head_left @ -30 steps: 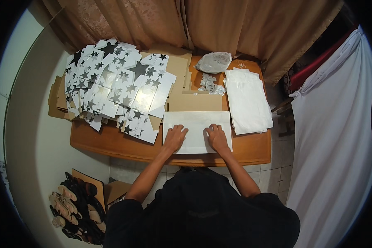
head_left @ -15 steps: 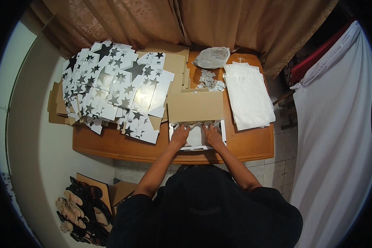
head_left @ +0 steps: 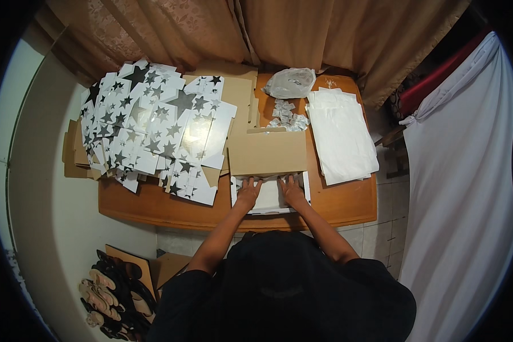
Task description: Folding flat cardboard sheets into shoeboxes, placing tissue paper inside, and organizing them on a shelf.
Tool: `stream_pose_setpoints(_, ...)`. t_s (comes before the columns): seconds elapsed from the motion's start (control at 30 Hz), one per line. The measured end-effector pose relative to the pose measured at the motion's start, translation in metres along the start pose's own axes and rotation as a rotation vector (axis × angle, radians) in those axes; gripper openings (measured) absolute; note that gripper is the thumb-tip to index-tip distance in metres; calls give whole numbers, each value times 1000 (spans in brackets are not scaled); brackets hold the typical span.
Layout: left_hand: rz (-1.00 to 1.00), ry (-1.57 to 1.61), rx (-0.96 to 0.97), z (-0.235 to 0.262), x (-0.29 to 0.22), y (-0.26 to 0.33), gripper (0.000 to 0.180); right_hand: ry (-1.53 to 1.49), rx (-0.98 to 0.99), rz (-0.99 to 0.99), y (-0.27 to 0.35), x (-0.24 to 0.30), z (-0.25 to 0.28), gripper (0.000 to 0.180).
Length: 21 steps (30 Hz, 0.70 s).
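A cardboard box point(head_left: 268, 153) stands at the table's front edge, its brown lid raised at the back and its walls white. White tissue paper point(head_left: 269, 195) lines the inside. Both hands reach into the box and press on the paper. My left hand point(head_left: 248, 192) lies near the left wall with its fingers spread. Toward the right wall, my right hand point(head_left: 291, 190) has its fingers stretched out on the paper too. Whatever lies under the paper is hidden.
White cardboard blanks with black and grey stars point(head_left: 154, 125) are piled at the left. A stack of white paper sheets point(head_left: 343, 137) lies at the right. Small silvery packets point(head_left: 289, 117) and a clear plastic bag point(head_left: 290, 83) sit behind the box. Shoes point(head_left: 117, 290) stand at lower left.
The paper's bunched back edge, which stood up before the lid, is now down inside the box. Both hands stay on the paper, with fingers spread more. The whole view has shifted slightly.
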<state>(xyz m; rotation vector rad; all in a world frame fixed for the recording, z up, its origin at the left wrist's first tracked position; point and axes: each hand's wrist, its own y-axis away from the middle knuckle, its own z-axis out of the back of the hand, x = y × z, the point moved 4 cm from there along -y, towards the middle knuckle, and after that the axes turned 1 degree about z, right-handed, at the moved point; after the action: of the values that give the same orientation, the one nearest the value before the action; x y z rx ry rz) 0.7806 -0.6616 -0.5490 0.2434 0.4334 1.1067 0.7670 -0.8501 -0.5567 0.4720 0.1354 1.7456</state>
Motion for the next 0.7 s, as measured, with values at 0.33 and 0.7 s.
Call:
stream_pose_setpoints(0.33,33,-1,59,-6,-4,8,63,107,24,3,12,7,-3,50)
stream_pose_setpoints(0.7,110,-12,-21,-8,-1,6,87,160,-65,59,3,-12,-27,55)
